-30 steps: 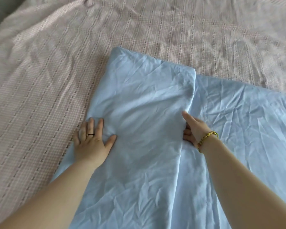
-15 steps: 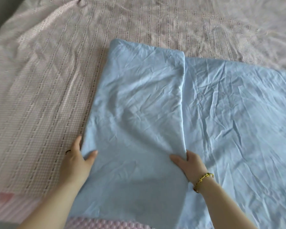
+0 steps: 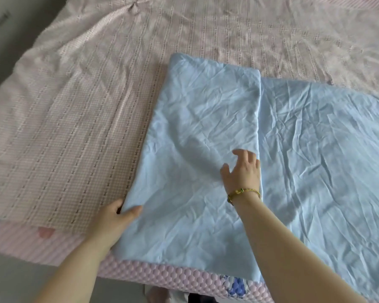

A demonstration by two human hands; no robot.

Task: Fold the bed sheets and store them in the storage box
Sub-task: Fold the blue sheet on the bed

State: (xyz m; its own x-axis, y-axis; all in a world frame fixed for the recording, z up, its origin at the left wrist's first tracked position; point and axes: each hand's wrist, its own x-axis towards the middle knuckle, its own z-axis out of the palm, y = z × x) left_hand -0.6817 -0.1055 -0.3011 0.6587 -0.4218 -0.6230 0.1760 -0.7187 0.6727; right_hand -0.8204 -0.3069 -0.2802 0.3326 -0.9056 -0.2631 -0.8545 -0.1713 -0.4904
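A light blue bed sheet (image 3: 315, 138) lies spread on the bed, wrinkled, with its left part folded over into a long panel (image 3: 201, 119). My left hand (image 3: 116, 217) pinches the left edge of that folded panel near the bed's front, thumb on top. My right hand (image 3: 243, 171), wearing a gold bracelet, rests flat on the panel near its right fold line, fingers spread. No storage box is in view.
A pink checked bedspread (image 3: 74, 117) covers the bed under and beyond the sheet. The pink quilted mattress edge (image 3: 162, 274) runs along the front. Grey floor (image 3: 13, 281) lies at the lower left and upper left.
My right hand has let go of the fold's right edge and moved up onto the panel, fingers spread. My left hand stays pinching the left edge. The view has pulled back toward the bed's front.
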